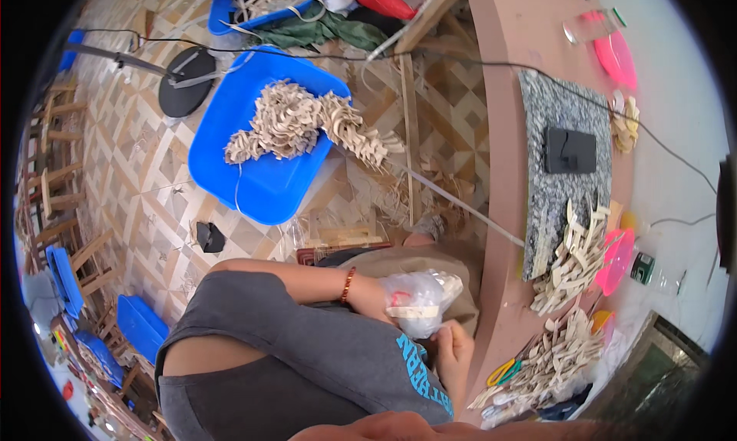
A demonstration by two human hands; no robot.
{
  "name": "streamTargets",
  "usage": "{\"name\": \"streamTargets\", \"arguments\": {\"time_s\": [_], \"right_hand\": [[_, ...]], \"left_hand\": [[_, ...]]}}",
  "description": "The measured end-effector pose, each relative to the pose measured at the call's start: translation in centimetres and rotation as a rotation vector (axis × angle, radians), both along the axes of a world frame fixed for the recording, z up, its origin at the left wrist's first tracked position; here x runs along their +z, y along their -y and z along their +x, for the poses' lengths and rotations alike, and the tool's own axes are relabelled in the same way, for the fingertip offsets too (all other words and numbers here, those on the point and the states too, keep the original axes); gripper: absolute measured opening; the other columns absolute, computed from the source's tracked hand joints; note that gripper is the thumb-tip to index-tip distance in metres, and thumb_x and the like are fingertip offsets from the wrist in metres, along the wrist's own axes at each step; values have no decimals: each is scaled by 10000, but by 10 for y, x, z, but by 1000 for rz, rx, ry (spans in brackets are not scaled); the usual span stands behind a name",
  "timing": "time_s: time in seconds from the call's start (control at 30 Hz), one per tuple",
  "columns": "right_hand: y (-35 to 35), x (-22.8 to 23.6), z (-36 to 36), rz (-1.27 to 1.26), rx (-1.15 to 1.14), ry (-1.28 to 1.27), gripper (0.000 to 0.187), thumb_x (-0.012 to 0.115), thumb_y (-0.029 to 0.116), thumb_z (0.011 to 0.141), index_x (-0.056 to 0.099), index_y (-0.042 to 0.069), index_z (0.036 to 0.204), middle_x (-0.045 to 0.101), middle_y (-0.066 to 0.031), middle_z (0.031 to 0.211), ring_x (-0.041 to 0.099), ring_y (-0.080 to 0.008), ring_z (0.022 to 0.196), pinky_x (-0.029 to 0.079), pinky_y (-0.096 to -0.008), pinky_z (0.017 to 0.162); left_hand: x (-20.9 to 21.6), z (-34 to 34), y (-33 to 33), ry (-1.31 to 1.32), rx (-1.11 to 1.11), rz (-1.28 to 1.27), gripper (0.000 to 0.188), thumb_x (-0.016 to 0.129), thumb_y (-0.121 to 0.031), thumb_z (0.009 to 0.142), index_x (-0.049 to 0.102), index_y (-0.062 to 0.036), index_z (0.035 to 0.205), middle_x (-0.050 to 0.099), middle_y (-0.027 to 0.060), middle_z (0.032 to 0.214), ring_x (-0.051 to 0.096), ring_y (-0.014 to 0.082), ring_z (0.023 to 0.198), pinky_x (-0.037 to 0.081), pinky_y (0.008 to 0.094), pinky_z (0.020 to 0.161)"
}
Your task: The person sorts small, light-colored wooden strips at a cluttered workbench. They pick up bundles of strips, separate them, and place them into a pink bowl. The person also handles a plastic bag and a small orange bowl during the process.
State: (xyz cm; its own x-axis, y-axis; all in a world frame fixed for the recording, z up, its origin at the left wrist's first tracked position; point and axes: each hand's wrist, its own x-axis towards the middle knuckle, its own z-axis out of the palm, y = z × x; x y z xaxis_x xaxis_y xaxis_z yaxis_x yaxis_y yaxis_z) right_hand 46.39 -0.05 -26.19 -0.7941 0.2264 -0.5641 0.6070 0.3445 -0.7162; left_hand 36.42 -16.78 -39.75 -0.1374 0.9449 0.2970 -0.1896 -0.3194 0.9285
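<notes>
My left hand point(374, 297), with a red beaded bracelet at the wrist, reaches across my lap. Its fingers are hidden by a clear, crumpled plastic wrapping point(418, 287) with a red mark on it. Across that plastic lies a short cream strip point(414, 312). Just below and to the right, my right hand point(454, 350) is closed in a pinch, fingertips against the plastic's lower edge. What it pinches is too small to make out.
On the floor, a blue tub point(269, 191) carries bundles of cream strips point(288, 118). The table at right bears a speckled stone slab point(541, 107), a black phone point(570, 150), strip piles point(570, 264), yellow-green-handled scissors point(503, 373) and a glass jar point(591, 26). A black cable point(461, 59) crosses overhead.
</notes>
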Motion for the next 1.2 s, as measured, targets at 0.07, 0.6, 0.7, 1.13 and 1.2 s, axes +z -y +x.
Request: {"name": "streamTargets", "arguments": {"time_s": [0.07,0.6,0.7,1.13,1.2], "right_hand": [[-5,-2,-4,52,-78,-31,198,608,154,871,566,2,751,562,-45,674,501,-136,614,412,-276,579],[-21,-36,-37,-79,342,-430,378,794,321,699,538,43,692,517,-72,636,504,-254,620,396,-351,598],[-18,-44,-19,28,266,-533,442,824,369,675,513,55,666,513,-62,617,500,-244,595,389,-346,580],[-5,-52,-44,33,409,-197,720,874,258,597,532,24,1185,559,-132,978,605,-297,826,504,-362,718],[-4,-51,-43,35,389,-213,596,856,216,611,547,49,1093,559,-126,950,605,-283,816,499,-364,693]], "left_hand": [[2,1,-13,160,-183,19,460,657,-222,893,511,-86,1308,531,100,1313,458,218,1264,301,341,1096],[14,-37,-4,134,-445,-133,352,524,-245,970,523,30,1190,562,168,1173,522,250,1136,375,381,994],[20,-31,9,445,-225,-94,315,504,-186,982,542,51,1186,578,140,1174,530,237,1135,375,373,1016],[45,-43,-1,692,260,-443,173,650,-78,885,608,-7,1037,669,53,886,622,63,813,503,211,702],[53,-56,11,644,119,-609,174,678,-94,868,604,-12,1003,668,49,871,625,70,814,499,203,692]]}}
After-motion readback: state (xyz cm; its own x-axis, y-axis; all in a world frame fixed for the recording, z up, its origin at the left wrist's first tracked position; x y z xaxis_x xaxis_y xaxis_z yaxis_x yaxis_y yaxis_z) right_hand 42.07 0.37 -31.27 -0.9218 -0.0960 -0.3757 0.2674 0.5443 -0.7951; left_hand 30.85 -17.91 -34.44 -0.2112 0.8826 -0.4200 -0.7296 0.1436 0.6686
